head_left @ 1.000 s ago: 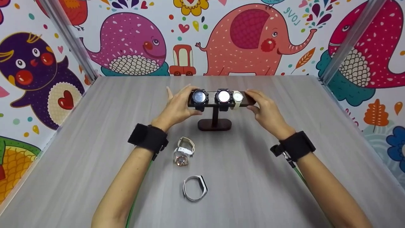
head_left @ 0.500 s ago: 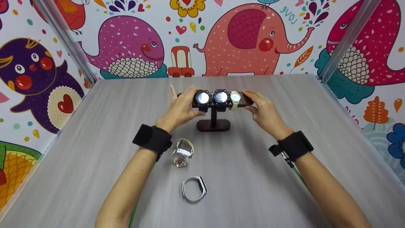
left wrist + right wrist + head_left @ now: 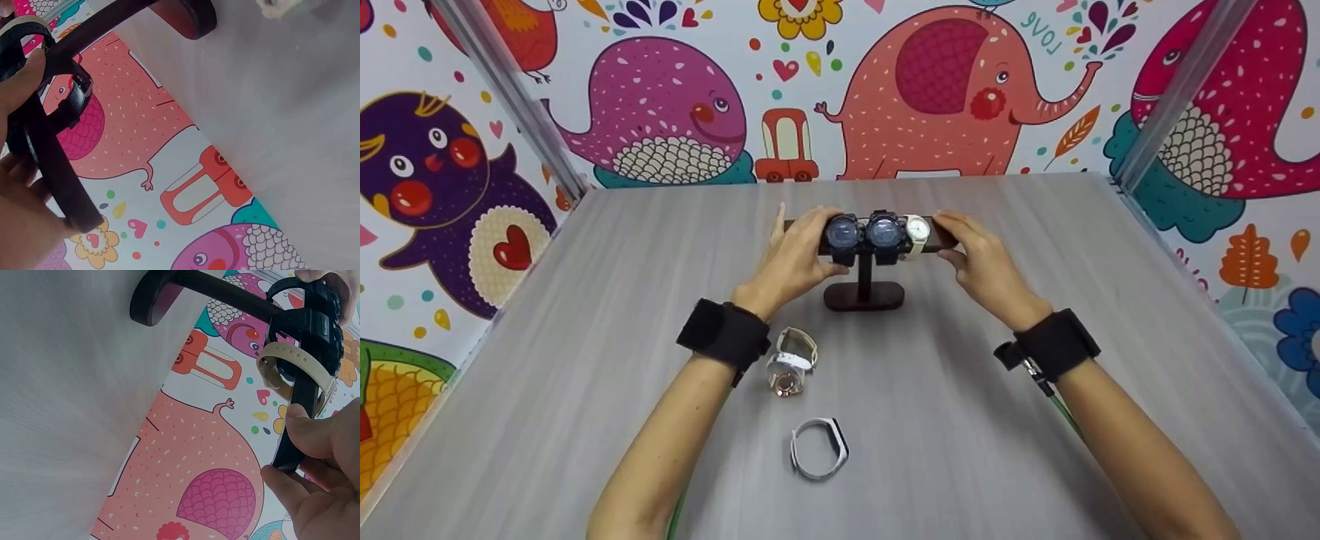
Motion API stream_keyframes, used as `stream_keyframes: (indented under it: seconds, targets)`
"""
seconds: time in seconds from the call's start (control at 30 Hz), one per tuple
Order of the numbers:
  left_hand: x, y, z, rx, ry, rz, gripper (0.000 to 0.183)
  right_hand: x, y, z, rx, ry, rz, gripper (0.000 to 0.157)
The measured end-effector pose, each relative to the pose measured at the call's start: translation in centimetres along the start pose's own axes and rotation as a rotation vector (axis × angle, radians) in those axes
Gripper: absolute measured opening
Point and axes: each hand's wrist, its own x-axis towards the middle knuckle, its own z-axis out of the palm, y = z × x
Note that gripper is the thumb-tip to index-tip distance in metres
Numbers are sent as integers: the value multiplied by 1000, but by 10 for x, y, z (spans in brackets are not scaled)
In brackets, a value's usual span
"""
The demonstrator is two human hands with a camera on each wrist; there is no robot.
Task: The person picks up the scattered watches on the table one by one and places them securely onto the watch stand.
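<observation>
A dark brown watch stand (image 3: 864, 295) stands upright on the table, bearing two black watches and a small white watch (image 3: 917, 229) along its crossbar. My left hand (image 3: 793, 256) grips the left black watch (image 3: 843, 232), thumb below and fingers over the top. Right beside it sits the other black watch (image 3: 885, 231). At the bar's right end, my right hand (image 3: 992, 262) pinches the stand between thumb and fingers. From the right wrist, the cream strap (image 3: 298, 357) loops round the bar close to my thumb. The bar's left end (image 3: 70, 191) juts past my left hand.
Nearer on the grey table (image 3: 960, 450) lies a white watch (image 3: 786, 379) with a gold-toned dial and pale strap. A white fitness band (image 3: 820, 448) stands on edge in front of it. Cartoon-printed walls (image 3: 825, 75) enclose the back and sides.
My left hand has slid the left black watch rightward along the bar, closing the gap to the other black watch. More of the bar's left end shows. My right hand has kept its hold.
</observation>
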Motion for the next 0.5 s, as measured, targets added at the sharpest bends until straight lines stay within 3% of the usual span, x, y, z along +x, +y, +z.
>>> stream_keyframes:
  seconds: [0.5]
  targets:
    - [-1,-2,2,-16,36,3,79,0,-1,0,-16,10,-15,48]
